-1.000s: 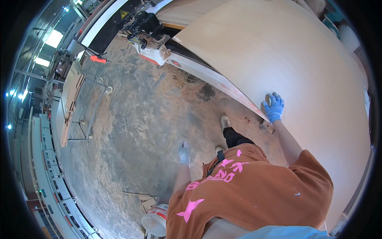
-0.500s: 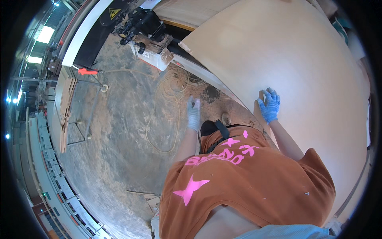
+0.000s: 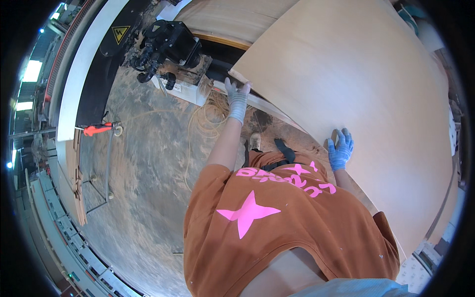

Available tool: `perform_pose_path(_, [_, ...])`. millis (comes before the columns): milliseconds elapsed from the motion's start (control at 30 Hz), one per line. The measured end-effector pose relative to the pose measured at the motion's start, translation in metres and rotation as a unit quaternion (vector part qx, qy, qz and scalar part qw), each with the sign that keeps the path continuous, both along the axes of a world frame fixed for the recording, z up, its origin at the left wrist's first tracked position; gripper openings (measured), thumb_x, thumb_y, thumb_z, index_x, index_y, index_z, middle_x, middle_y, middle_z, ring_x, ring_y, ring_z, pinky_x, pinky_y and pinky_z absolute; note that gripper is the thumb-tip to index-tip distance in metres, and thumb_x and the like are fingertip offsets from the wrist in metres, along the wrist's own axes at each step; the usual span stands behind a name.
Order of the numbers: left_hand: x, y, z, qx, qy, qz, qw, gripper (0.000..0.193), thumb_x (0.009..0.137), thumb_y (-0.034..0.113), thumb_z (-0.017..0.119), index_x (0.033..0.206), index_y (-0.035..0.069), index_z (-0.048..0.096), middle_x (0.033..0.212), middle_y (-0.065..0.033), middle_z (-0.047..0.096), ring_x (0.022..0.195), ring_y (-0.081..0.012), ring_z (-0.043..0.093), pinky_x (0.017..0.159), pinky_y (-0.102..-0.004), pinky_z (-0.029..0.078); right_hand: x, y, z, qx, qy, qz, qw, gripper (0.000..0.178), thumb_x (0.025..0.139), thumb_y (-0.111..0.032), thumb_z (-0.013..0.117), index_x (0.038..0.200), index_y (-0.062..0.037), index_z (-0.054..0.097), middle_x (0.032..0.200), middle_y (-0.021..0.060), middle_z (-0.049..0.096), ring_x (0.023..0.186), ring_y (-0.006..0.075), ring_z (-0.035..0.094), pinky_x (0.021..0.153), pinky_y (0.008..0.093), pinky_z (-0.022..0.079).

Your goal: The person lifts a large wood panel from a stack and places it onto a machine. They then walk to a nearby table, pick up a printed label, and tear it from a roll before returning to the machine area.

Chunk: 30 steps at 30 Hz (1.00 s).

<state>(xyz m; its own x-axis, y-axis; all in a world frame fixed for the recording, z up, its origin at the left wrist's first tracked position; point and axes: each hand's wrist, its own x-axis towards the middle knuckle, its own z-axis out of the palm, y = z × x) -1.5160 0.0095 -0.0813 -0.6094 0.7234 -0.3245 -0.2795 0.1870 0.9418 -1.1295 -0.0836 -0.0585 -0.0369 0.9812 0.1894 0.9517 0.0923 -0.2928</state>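
A large pale wooden board [image 3: 366,89] covers the right side of the view, its left corner pointing toward a black machine unit. My left hand [image 3: 237,101], in a light grey-blue knit glove, is stretched out to that corner. Its fingers are apart, with the fingertips right by the board's edge; whether they touch it is hard to tell. My right hand [image 3: 340,150], in a blue striped glove, rests on the board near the edge closest to me, fingers spread on the surface.
A black motor-like unit [image 3: 173,42] on a dusty bracket stands beyond my left hand. Coiled hose [image 3: 210,116] lies on the dusty concrete floor [image 3: 143,173]. A red air gun [image 3: 98,129] hangs at a metal rack with upright panels [image 3: 74,183] on the left.
My left hand has moved forward from beside my body to the board's corner. My right hand has shifted slightly nearer along the board. The whole view has turned and moved forward.
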Motion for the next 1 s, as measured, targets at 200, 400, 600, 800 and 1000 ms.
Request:
perform_pose_path(200, [-0.03,0.024,-0.026,0.074,0.003,-0.053,0.996,0.097,0.065,-0.003,0.069,0.141,0.001,0.009,0.131,-0.0213,0.038,0.113,-0.0277,0.047,0.094,-0.0345,0.044,-0.037,-0.016,0.0,0.002,-0.017,-0.065,0.998,0.048,0.073,-0.028,0.069,0.118,-0.0152,0.056,0.131,0.0134,0.047,0.121,0.0336,0.04,0.103,0.0457,0.029])
perform_pose_path(400, [-0.04,0.023,-0.047,0.099,-0.005,-0.073,0.992,0.082,0.068,-0.003,0.067,0.137,0.001,0.022,0.121,-0.0194,0.049,0.104,-0.0226,0.053,0.091,-0.0319,0.045,-0.053,-0.02,-0.004,0.017,-0.031,-0.106,0.994,0.048,0.073,-0.027,0.069,0.118,-0.0162,0.057,0.131,0.0134,0.047,0.121,0.0328,0.04,0.102,0.0447,0.03])
perform_pose_path(600, [-0.045,0.019,-0.045,0.082,-0.028,-0.097,0.991,0.066,0.078,-0.003,0.057,0.135,0.001,0.026,0.113,-0.0171,0.053,0.098,-0.0196,0.055,0.086,-0.0291,0.046,-0.055,-0.021,-0.007,0.036,-0.039,-0.11,0.993,0.047,0.074,-0.027,0.068,0.119,-0.0167,0.057,0.132,0.0131,0.046,0.122,0.0325,0.04,0.103,0.0444,0.03])
perform_pose_path(800, [-0.045,0.018,-0.04,0.083,-0.021,-0.092,0.992,0.061,0.08,-0.002,0.055,0.134,0.0,0.027,0.113,-0.0181,0.053,0.096,-0.0209,0.056,0.085,-0.0287,0.047,-0.056,-0.02,-0.009,0.041,-0.048,-0.114,0.992,0.045,0.077,-0.029,0.065,0.119,-0.0165,0.056,0.132,0.0127,0.046,0.122,0.0327,0.04,0.103,0.0449,0.028])
perform_pose_path(1000, [-0.041,0.012,-0.022,0.072,0.036,-0.077,0.994,0.06,0.078,0.0,0.058,0.131,-0.002,0.028,0.115,-0.0199,0.051,0.1,-0.0224,0.054,0.087,-0.0302,0.047,-0.055,-0.014,-0.009,0.038,-0.07,-0.118,0.99,0.044,0.081,-0.03,0.062,0.122,-0.0151,0.055,0.133,0.0138,0.046,0.122,0.0319,0.041,0.103,0.0434,0.029])
